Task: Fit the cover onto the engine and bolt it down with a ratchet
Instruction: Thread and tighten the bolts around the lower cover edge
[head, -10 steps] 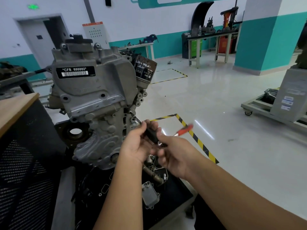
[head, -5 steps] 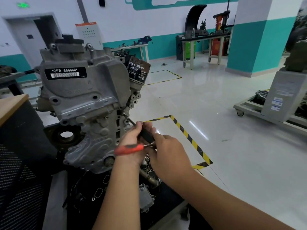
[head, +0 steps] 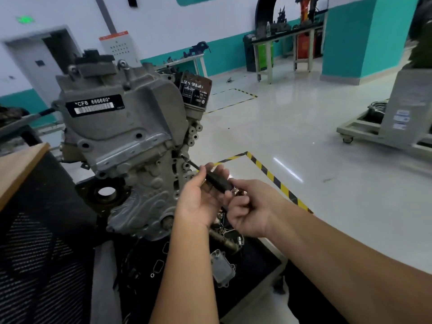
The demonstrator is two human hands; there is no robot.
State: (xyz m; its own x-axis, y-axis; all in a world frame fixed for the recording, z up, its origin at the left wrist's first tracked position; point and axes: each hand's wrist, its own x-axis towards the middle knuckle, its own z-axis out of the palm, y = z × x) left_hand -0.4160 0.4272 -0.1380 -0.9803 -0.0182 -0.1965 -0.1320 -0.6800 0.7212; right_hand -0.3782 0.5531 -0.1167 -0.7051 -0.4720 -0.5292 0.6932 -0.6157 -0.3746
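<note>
The red handle seen half a second ago has swung out of sight. The ratchet (head: pixel 216 181), gripped by left hand (head: pixel 198 202) and right hand (head: pixel 250 206), is being turned on a bolt (head: pixel 181 156) beyond the left fingertips, in the engine (head: pixel 131 141); bolting-down is judged underway, another swing needed.

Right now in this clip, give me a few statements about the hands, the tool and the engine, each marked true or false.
1. The left hand cradles the black extension bar of the ratchet. True.
2. The tool's tip points at the right edge of the engine. True.
3. The right hand rests flat on the floor. False: it is curled in a grip at the tool's rear end.
4. The label on the engine reads CFB 666660. True.
5. The oil filter lies on the tray under the engine. False: it sits mounted high on the engine's right side.
6. The yellow and black tape runs across the workbench. False: it is on the floor.
</note>
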